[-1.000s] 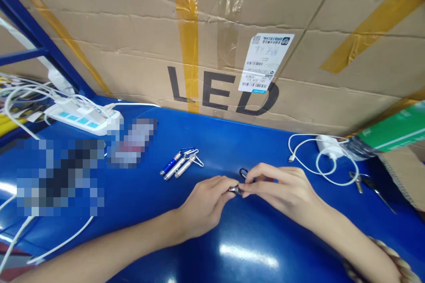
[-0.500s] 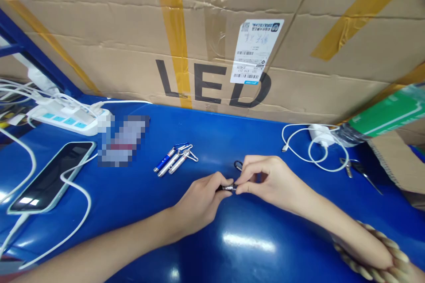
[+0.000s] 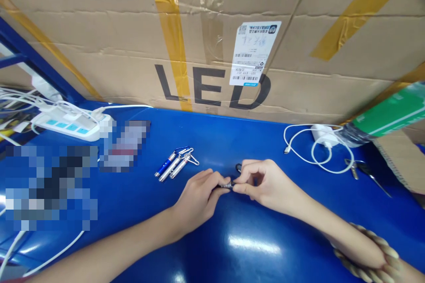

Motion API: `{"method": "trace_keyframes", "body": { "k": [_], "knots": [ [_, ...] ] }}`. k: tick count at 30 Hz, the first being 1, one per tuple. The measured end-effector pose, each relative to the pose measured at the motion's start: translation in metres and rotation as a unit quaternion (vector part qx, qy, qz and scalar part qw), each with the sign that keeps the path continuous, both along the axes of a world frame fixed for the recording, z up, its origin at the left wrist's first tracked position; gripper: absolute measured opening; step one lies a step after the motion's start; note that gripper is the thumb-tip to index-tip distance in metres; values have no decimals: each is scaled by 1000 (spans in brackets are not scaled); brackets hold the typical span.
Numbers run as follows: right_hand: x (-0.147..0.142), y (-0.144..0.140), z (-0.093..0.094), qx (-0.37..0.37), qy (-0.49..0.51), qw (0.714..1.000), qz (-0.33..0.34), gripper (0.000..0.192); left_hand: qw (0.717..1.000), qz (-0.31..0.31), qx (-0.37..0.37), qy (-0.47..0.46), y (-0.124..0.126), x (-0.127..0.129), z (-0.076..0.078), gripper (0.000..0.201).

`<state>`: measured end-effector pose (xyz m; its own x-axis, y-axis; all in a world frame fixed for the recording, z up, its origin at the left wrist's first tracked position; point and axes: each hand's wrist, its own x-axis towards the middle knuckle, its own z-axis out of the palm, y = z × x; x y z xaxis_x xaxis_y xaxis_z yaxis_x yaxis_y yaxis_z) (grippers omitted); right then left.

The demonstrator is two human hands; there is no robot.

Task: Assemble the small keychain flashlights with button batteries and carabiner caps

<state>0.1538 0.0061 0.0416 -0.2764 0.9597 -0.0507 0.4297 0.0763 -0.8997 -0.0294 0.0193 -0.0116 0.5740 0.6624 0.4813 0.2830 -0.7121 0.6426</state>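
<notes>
Blue glossy tabletop (image 3: pixel 232 141), frame centre: left hand (image 3: pixel 199 201) and right hand (image 3: pixel 265 185) pinch a small silver keychain flashlight (image 3: pixel 227 184). Its tiny parts could slip and roll away.

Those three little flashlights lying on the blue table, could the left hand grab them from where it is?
Probably yes. The three little flashlights lie just beyond the left hand, with bare blue table between. But its fingers are pinching a small flashlight together with the right hand.

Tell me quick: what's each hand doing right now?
Left hand: closed, pinching one end of the small keychain flashlight.
Right hand: closed, pinching the flashlight's other end.
</notes>
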Motion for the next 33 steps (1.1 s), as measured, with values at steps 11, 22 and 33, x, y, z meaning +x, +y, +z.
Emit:
{"method": "trace_keyframes", "body": {
  "k": [11, 22, 33],
  "knots": [
    [0, 1, -5, 0, 0, 1000, -8, 17, 1000, 21, 6, -12, 1, 0, 0, 13],
    [6, 5, 1, 15, -42, 999, -1, 9, 999, 33, -12, -17, 0, 2, 6, 12],
    [14, 6, 6, 9, -41, 998, 39, 16, 996, -65, -30, -46, -5, 1, 11, 13]
  ]
}}
